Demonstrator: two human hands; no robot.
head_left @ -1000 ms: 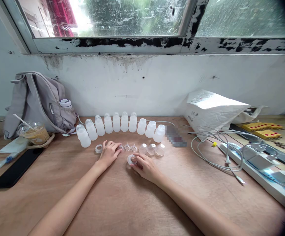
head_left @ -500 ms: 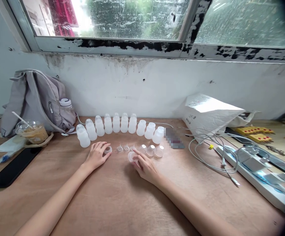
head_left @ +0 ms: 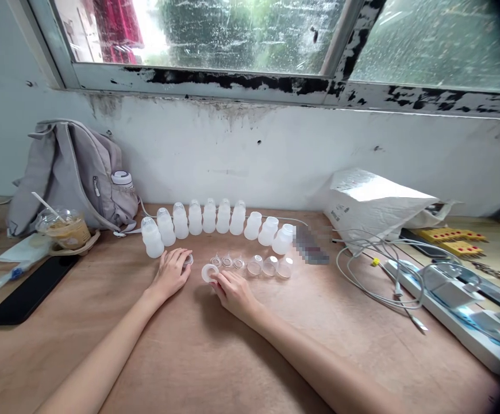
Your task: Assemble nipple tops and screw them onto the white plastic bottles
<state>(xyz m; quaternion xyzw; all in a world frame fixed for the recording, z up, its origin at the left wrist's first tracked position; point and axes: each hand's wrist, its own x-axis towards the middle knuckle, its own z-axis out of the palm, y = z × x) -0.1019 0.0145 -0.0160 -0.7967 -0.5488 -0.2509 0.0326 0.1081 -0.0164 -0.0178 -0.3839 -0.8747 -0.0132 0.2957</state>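
My right hand pinches a translucent white ring just above the table. My left hand rests on the table to the left, its fingers around a small clear ring-like piece. Behind the hands, several frosted white bottles stand in a curved row; those on the left and middle have clear caps, and three at the right end have none. Three small clear nipple-like pieces lie in front of the bottles. To their right sit three clear domed caps.
At the left are a grey backpack, an iced drink and a black phone. A blurred dark object, a white bag, coiled cables and a white power strip lie at the right.
My right hand has moved left with the white ring, away from the small clear pieces and closer to my left hand. The view has shifted slightly. My left hand stays around its piece.
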